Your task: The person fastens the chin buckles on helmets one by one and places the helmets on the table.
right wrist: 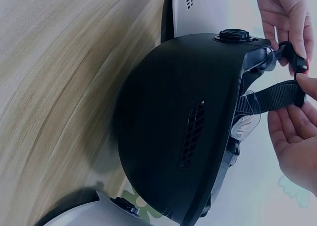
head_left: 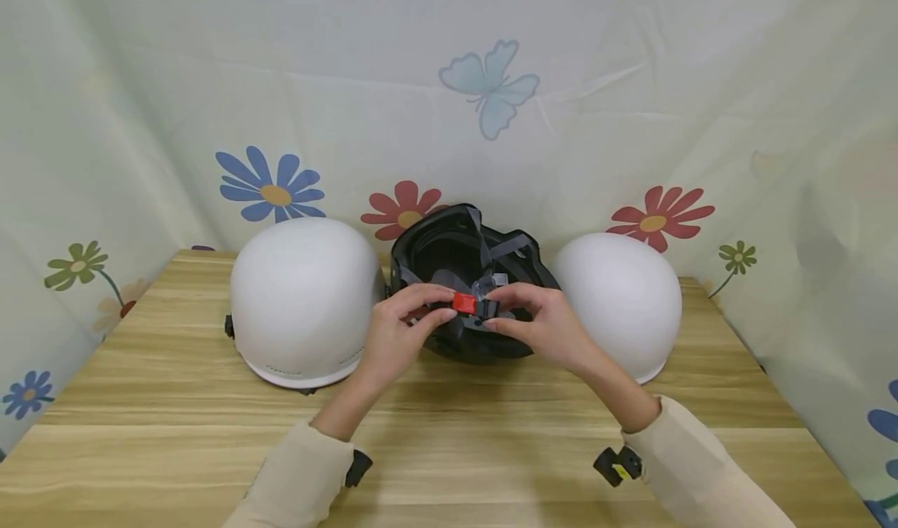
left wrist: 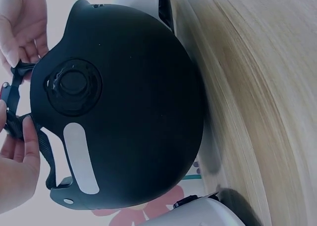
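Note:
A black helmet [head_left: 443, 251] lies upside down on the table, its hollow inside up. Over that opening my left hand [head_left: 400, 329] pinches the red end of the chin-strap buckle [head_left: 464, 302] between thumb and fingers. From the other side my right hand [head_left: 547, 327] pinches the buckle's black end [head_left: 487, 309], and the two parts sit end to end. The black strap [right wrist: 273, 97] runs from the helmet's edge up to the fingers in the right wrist view. A round black dial [left wrist: 74, 86] and a pale strip [left wrist: 81, 159] show on the helmet in the left wrist view.
White helmets stand close on both sides, one at the left [head_left: 305, 302] and one at the right [head_left: 620, 306]. All rest on a wood-grain table [head_left: 463, 450]. Behind hangs a pale cloth [head_left: 337, 83] printed with flowers and a butterfly.

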Demonstrator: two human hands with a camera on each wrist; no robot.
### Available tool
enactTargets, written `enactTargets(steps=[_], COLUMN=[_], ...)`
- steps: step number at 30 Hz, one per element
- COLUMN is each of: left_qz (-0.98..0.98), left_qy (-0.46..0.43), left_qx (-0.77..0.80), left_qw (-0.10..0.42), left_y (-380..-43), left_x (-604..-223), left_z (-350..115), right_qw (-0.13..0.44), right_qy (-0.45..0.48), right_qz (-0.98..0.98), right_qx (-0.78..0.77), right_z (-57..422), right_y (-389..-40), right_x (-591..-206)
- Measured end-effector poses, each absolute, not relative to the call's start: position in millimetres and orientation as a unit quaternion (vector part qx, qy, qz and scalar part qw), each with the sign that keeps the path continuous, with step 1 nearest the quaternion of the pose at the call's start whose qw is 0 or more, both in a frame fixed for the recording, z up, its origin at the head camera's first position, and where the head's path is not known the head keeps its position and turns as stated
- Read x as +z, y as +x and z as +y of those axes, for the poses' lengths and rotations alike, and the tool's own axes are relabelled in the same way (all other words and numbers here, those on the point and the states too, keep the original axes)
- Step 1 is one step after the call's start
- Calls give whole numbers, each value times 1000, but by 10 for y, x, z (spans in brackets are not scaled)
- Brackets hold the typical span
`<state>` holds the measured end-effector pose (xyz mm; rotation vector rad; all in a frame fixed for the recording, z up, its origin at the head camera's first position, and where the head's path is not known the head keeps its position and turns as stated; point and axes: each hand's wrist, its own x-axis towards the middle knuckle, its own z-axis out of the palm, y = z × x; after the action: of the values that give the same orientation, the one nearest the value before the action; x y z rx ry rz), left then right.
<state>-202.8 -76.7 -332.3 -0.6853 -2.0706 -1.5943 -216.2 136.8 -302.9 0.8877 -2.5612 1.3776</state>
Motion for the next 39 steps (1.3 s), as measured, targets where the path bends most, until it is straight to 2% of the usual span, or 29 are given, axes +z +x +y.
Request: enactTargets(steps=[14, 39], left_qz=[-756, -786], left_qy=[-244, -238], left_qx=[-569, -542], left_qw=[210, 179], left_y=[-2028, -2078], left_x=[-3362, -3475], left_z=[-717, -873], right_qw=[54, -13], right_qy=[303, 316], right_qz=[-844, -856], right_qx=[440, 410], right_z=[1303, 1571], right_y=[-2145, -2182], right_x=[-3049, -3233])
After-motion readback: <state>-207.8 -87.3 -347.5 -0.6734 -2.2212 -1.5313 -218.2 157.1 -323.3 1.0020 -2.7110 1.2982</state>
